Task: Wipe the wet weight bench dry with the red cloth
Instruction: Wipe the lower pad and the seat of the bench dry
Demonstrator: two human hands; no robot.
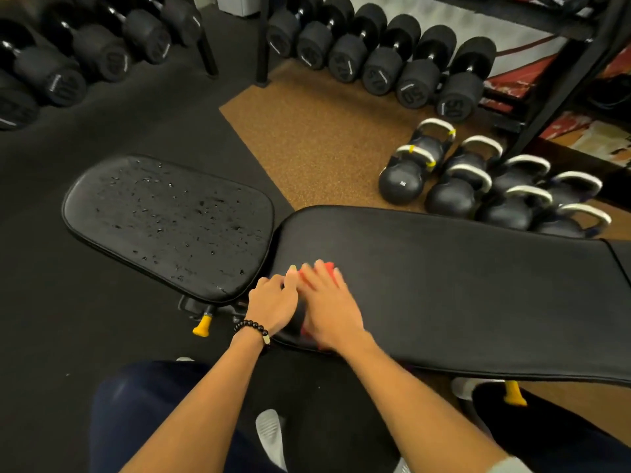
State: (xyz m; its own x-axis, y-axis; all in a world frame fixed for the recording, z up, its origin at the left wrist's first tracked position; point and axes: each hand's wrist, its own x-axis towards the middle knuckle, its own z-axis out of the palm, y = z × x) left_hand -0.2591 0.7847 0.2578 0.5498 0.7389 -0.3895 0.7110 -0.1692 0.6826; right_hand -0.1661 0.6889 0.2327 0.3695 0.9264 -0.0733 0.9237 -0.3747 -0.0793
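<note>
Nearest the viewer, two forearms reach forward over dark-clad knees and a grey shoe [271,435]. The right hand [329,307], motion-blurred, lies flat with fingers straight on the red cloth [327,269], pressing it against the near left end of the long back pad [461,285]; only slivers of cloth show past the fingertips and at the heel of the palm. The left hand [273,303], wearing a dark beaded bracelet [252,327], rests just beside it at the pad's edge, its fingers bent and touching the cloth's left border; whether this grip actually pinches the cloth cannot be told. The weight bench is in two parts: the long pad appears matte and free of droplets, so it is judged largely dried, whereas the seat pad [170,223], to the left across a narrow gap, is speckled with water beads over most of its face and is judged not yet wiped. Roughly half the task therefore remains. A yellow adjustment knob [203,326] projects beneath the seat. Beyond, black rubber floor [51,319] meets a tan cork-like section [324,131]; kettlebells [478,186] cluster on the floor to the right, and rows of dumbbells [375,52] line racks along the far wall.
</note>
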